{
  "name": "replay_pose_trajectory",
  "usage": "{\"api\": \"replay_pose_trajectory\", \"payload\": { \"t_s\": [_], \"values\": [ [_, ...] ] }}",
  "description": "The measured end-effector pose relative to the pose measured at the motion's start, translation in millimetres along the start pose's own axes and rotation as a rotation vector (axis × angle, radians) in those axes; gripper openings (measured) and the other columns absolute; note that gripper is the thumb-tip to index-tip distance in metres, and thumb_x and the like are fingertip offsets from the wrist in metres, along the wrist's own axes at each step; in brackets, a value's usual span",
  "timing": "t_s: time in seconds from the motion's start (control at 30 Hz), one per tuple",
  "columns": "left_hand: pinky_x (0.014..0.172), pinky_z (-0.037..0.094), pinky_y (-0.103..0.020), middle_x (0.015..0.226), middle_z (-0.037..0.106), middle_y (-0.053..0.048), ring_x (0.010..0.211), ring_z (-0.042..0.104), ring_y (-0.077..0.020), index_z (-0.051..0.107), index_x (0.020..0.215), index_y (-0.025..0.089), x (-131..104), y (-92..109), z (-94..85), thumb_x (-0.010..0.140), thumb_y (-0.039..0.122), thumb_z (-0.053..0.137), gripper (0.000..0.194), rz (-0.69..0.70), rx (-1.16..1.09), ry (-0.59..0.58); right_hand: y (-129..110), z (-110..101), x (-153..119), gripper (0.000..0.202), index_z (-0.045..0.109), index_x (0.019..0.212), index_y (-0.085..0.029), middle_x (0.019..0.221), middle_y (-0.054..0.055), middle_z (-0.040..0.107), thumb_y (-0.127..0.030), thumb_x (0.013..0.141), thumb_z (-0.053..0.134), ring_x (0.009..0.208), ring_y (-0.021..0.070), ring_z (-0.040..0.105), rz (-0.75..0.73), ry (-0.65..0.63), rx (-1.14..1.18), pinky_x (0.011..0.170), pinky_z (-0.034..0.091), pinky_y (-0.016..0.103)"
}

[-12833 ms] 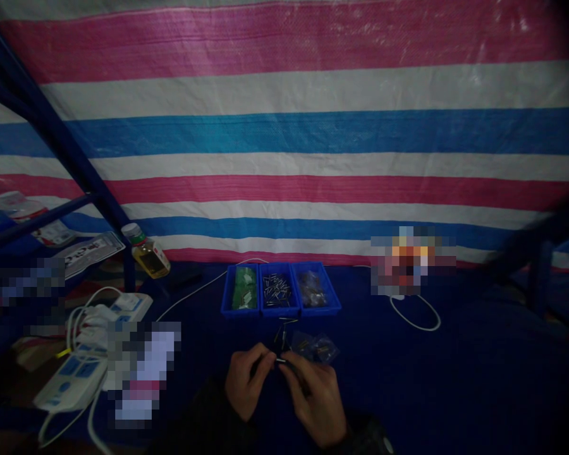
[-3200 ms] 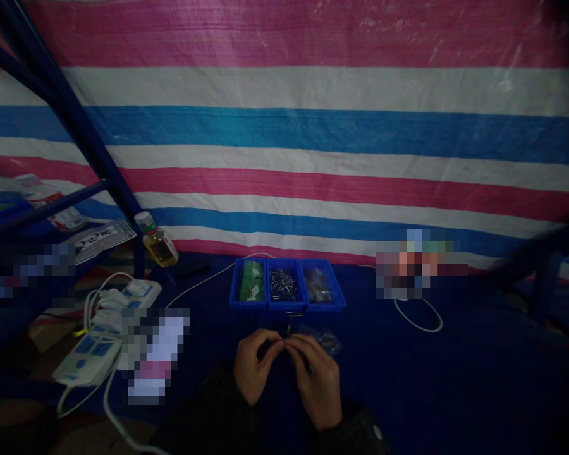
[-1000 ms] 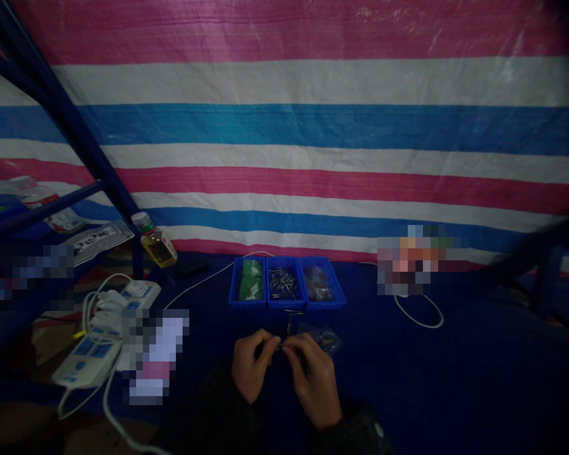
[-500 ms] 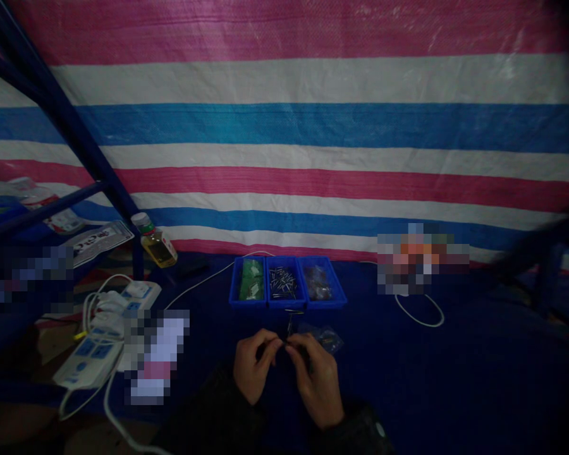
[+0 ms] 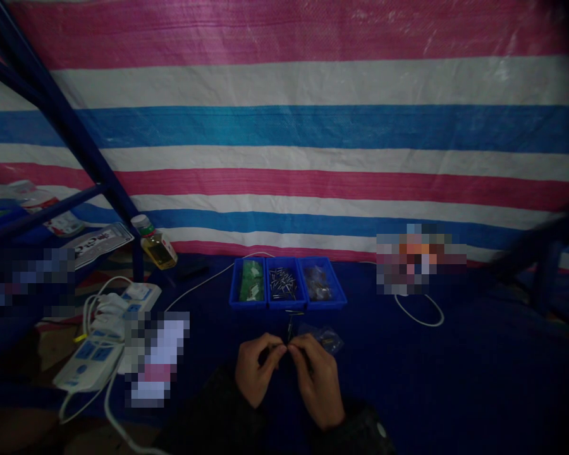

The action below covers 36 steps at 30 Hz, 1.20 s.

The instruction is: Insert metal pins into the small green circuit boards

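Observation:
My left hand (image 5: pixel 258 368) and my right hand (image 5: pixel 317 379) meet fingertip to fingertip over the dark blue surface. Both are closed in a pinch, and what sits between the fingertips is too small and dark to make out. Just beyond them lie a few thin metal pins (image 5: pixel 294 313). A clear plastic bag (image 5: pixel 329 339) rests behind my right hand, partly covered by it. Farther back stand three joined blue bins: the left bin (image 5: pixel 234 297) holds green packets (image 5: pixel 251 281), the middle bin (image 5: pixel 284 304) many metal pins (image 5: pixel 283 282), the right bin (image 5: pixel 340 294) clear bags (image 5: pixel 317 284).
On the left are white power strips (image 5: pixel 90 366) with plugs and cables, a blurred-out flat item (image 5: pixel 164 354), and a bottle of yellow liquid (image 5: pixel 156 243). A blue metal frame (image 5: pixel 71 136) rises there. Behind hangs a striped tarp (image 5: pixel 284 126). A white cable loop (image 5: pixel 440 316) lies right.
My left hand has shifted very slightly toward the right, its fingertips now closer to those of my right hand. The bins, pins and bag stay where they were.

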<state>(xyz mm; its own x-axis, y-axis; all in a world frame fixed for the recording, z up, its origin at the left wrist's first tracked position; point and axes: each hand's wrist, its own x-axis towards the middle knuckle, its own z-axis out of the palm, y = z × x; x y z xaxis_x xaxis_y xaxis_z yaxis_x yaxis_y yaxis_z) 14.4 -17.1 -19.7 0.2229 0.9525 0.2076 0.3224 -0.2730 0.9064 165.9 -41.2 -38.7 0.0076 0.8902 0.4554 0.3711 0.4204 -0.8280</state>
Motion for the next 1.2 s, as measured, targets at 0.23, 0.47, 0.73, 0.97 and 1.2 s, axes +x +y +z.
{"api": "replay_pose_trajectory", "payload": {
  "t_s": [0.23,0.47,0.73,0.97,1.2],
  "values": [
    [0.060,0.042,-0.022,0.057,0.058,0.003,0.055,0.057,-0.0122,0.066,0.077,0.016,0.6,-2.2,0.5,0.096,0.032,0.060,0.025,0.011,0.011,0.016,-2.1,0.1,1.0,0.019,0.063,0.094,-0.021,0.084,0.003,0.064,-0.017,0.103,0.046,0.076,0.0168,0.063,-0.014,-0.010,0.020,0.070,0.045,0.028],
    [0.061,0.042,-0.022,0.058,0.058,0.003,0.056,0.058,-0.0125,0.065,0.077,0.017,-0.1,-3.6,0.1,0.096,0.032,0.059,0.025,0.001,0.004,0.005,-1.7,0.1,0.8,0.020,0.063,0.094,-0.021,0.084,0.003,0.065,-0.017,0.103,0.046,0.077,0.0170,0.063,-0.007,-0.021,0.015,0.071,0.046,0.029],
    [0.061,0.042,-0.023,0.059,0.058,0.003,0.056,0.058,-0.0128,0.065,0.078,0.017,0.2,-1.7,0.1,0.097,0.035,0.058,0.027,-0.014,-0.001,0.003,-2.1,-0.6,1.8,0.020,0.064,0.093,-0.021,0.083,0.003,0.066,-0.016,0.102,0.047,0.075,0.0164,0.064,-0.019,-0.020,-0.011,0.070,0.047,0.028],
    [0.062,0.042,-0.023,0.058,0.058,0.003,0.056,0.057,-0.0131,0.065,0.077,0.017,0.5,-1.7,-0.5,0.097,0.036,0.058,0.028,-0.015,0.000,0.010,-2.2,-0.1,2.0,0.020,0.065,0.097,-0.021,0.084,0.004,0.067,-0.017,0.102,0.047,0.076,0.0174,0.065,-0.023,-0.033,-0.013,0.071,0.050,0.028],
    [0.061,0.042,-0.023,0.058,0.057,0.003,0.056,0.056,-0.0128,0.065,0.076,0.017,1.0,0.1,-0.5,0.097,0.035,0.057,0.029,-0.013,-0.007,0.005,-1.4,0.1,1.1,0.020,0.065,0.100,-0.022,0.088,0.004,0.068,-0.015,0.102,0.046,0.079,0.0178,0.067,-0.021,-0.015,-0.026,0.073,0.050,0.028]
  ]
}}
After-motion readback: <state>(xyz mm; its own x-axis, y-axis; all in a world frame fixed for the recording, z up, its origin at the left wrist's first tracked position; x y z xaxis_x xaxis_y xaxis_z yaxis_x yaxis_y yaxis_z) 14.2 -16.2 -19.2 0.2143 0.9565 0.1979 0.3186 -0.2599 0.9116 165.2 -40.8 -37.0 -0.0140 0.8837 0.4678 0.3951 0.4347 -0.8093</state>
